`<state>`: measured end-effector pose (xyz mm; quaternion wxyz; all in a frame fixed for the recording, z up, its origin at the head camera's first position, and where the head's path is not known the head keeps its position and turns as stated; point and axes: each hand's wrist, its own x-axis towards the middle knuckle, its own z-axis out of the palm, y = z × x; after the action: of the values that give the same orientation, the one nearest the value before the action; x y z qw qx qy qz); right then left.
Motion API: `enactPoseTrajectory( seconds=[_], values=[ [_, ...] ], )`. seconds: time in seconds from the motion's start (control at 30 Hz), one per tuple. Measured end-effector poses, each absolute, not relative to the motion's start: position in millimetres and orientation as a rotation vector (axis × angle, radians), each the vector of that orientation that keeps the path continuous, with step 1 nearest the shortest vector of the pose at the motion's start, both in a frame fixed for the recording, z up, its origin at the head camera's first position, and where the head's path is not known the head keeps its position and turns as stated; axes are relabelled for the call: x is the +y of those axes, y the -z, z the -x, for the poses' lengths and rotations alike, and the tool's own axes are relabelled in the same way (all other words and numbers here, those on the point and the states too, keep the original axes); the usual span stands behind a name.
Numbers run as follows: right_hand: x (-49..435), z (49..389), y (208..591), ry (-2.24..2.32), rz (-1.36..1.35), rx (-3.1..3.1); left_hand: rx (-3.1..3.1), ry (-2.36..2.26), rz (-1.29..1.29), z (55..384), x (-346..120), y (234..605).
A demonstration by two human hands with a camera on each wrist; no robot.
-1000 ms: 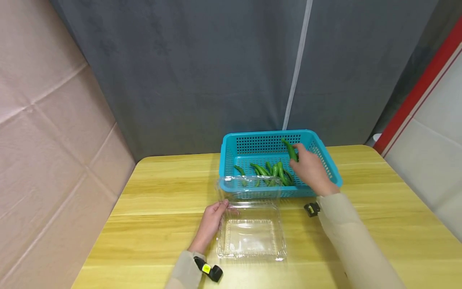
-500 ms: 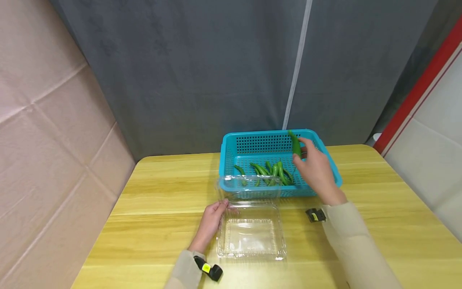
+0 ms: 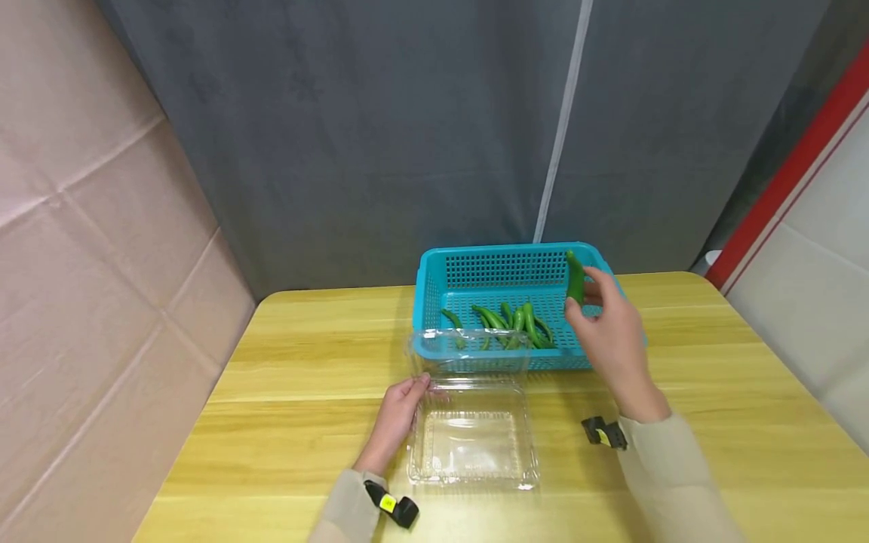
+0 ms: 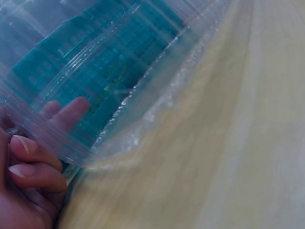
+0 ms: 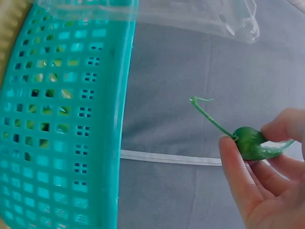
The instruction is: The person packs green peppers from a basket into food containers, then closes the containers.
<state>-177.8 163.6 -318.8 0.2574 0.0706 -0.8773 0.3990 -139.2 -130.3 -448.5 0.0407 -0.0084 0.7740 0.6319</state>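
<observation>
My right hand [image 3: 611,332] pinches a green chili pepper [image 3: 575,277] between thumb and fingers, above the right side of a blue plastic basket [image 3: 428,286]. In the right wrist view the pepper [image 5: 250,143] shows its long thin stem pointing away from the fingers. My left hand [image 3: 397,415] grips the left edge of a clear plastic clamshell box [image 3: 473,445] near its hinge. The box lies open on the table, its lid [image 3: 468,354] raised and overlapping the basket's front. In the left wrist view, fingertips [image 4: 74,112] show through the clear plastic.
Several green chili peppers [image 3: 519,324] lie in the front part of the basket, some seen through the lid. The wooden table [image 3: 305,362] ends at a grey curtain [image 3: 373,151] behind the basket. A pale wall panel [image 3: 88,264] stands on the left.
My right hand has lifted the pepper from inside the basket and moved right and back towards me, turning the pepper more upright. My left hand and the box have stayed put.
</observation>
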Motion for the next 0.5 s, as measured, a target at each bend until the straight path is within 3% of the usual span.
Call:
enactPoseTrajectory(
  seconds=[0.23,0.5],
  values=[
    [165.9,166.7,328.6,-1.158,-0.189,-2.292,2.382,-1.935,0.055,137.7,-127.1,438.5],
    [164.0,152.3,336.1,-1.172,-0.239,-2.230,2.355,-1.954,0.021,143.2,-129.7,451.5]
  ],
)
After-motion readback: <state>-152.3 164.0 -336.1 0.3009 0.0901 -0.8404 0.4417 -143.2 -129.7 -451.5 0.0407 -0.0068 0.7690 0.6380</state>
